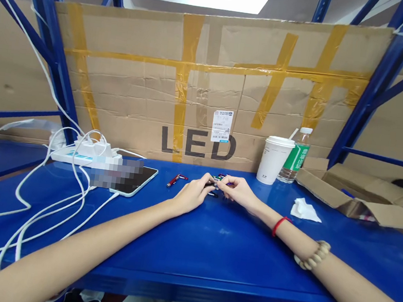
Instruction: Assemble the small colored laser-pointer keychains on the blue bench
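Observation:
My left hand (192,195) is closed, its thumb and fingers pinching a small dark metallic piece (211,184) just above the table. From the other side my right hand (236,190) pinches at the silvery end of this piece. The fingers cover most of it, so its exact kind does not show. Behind and below the fingertips lie several small shiny pieces in green, purple and black, partly hidden by the hands. To the left of my left hand rests a small red metallic tube with a clip-like end (173,181), touched by neither hand.
On the blue table (211,250), a phone (139,181), a white power strip (72,156) and looping white cables sit at left. At right are a lidded paper cup (274,162), a water bottle (296,158), a crumpled tissue (305,210) and an open cardboard box (350,194). Cardboard (135,89) walls the back.

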A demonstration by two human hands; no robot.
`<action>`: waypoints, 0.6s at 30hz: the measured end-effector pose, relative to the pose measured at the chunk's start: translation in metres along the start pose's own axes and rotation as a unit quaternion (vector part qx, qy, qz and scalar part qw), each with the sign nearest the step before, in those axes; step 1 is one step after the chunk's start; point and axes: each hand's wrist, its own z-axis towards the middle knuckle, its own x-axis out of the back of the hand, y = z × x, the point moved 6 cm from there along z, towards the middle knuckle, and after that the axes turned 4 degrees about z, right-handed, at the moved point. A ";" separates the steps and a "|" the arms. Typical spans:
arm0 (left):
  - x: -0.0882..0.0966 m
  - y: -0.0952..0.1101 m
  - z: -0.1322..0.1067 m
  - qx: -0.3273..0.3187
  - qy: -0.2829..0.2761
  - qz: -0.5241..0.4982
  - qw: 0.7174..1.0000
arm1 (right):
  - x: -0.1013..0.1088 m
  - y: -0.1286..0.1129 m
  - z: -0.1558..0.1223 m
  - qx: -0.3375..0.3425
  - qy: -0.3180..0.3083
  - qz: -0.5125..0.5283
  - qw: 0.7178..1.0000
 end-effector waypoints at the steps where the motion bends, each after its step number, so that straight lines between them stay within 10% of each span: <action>1: 0.001 0.001 0.000 0.001 0.006 -0.003 1.000 | 0.002 -0.002 0.001 0.008 0.009 -0.003 1.000; 7: 0.010 -0.006 0.000 0.081 0.057 0.053 0.994 | 0.034 -0.011 0.002 0.100 0.118 -0.231 0.961; 11: 0.014 -0.007 -0.002 0.111 0.060 0.088 0.988 | 0.036 -0.006 0.002 0.103 0.064 -0.409 0.905; 18: 0.012 -0.006 -0.003 0.104 0.051 0.116 0.986 | 0.018 0.000 0.005 0.183 0.010 -0.427 0.885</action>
